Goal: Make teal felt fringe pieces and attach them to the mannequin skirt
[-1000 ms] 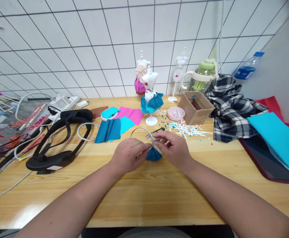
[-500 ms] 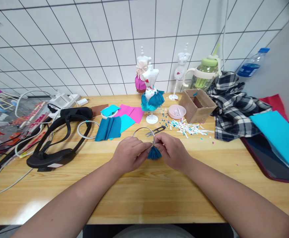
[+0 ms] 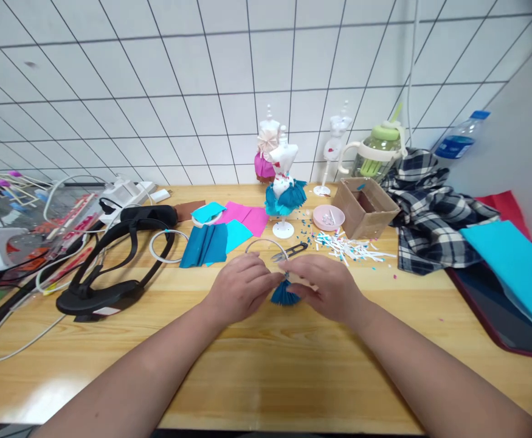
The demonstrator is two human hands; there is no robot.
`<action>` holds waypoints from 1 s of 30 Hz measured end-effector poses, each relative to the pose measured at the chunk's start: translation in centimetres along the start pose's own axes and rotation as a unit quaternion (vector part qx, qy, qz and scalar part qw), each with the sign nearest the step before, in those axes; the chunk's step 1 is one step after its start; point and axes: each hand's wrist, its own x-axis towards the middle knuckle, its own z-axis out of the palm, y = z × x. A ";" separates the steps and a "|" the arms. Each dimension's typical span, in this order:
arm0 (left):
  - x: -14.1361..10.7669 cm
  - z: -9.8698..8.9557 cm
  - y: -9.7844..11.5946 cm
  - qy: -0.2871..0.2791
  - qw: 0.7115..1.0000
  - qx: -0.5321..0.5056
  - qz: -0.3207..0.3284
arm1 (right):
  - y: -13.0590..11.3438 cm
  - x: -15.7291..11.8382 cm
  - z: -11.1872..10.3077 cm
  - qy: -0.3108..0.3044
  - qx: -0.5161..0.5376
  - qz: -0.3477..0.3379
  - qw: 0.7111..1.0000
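Note:
A small fan of pleated teal paper [image 3: 285, 294] hangs between my hands just over the table, its gathered top at my fingertips. My left hand [image 3: 242, 286] is closed, thumb and forefinger pinching that top. On the other side my right hand [image 3: 332, 286] has its thumb and forefinger parted around the gathered neck. A thin pale loop of cord or wire [image 3: 266, 241] arcs up behind my fingers; its ends are hidden by them. Just beyond lie small black-handled thread snips [image 3: 295, 250]. A white dress form [image 3: 284, 159] with a teal paper skirt [image 3: 286, 198] stands behind.
Teal paper [image 3: 204, 245], pink paper [image 3: 252, 218] and a white ring [image 3: 156, 248] lie left, near a black headset [image 3: 101, 295]. Rightward are paper strips [image 3: 345, 246], a pink dish [image 3: 328, 208], a cardboard box [image 3: 366, 222], a jug [image 3: 377, 152] and plaid cloth [image 3: 434, 213].
My right thumb and forefinger have come apart from their pinch at the paper's top. My left hand keeps its hold. The whole view has shifted slightly, with things sitting lower.

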 end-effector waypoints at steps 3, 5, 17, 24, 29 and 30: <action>0.0 0.2 0.2 0.024 1.000 -0.005 0.007 | 0.1 0.2 -0.4 0.019 -0.048 -0.025 0.998; -0.2 0.3 0.0 0.073 0.997 0.012 -0.028 | 0.2 0.5 -1.2 0.070 -0.080 -0.016 0.994; -0.5 1.5 -2.3 -0.013 0.982 -0.012 -0.188 | 9.6 5.8 -7.2 0.394 -0.133 0.265 0.870; -0.9 1.5 -3.2 -0.035 0.971 0.017 -0.235 | 12.9 6.0 -6.1 0.364 -0.020 0.316 0.876; -0.8 1.8 -3.1 -0.038 0.971 0.024 -0.237 | 12.7 5.8 -8.1 0.402 -0.001 0.305 0.863; -0.7 1.8 -3.0 -0.038 0.971 0.026 -0.236 | 12.7 5.6 -8.6 0.388 -0.018 0.320 0.864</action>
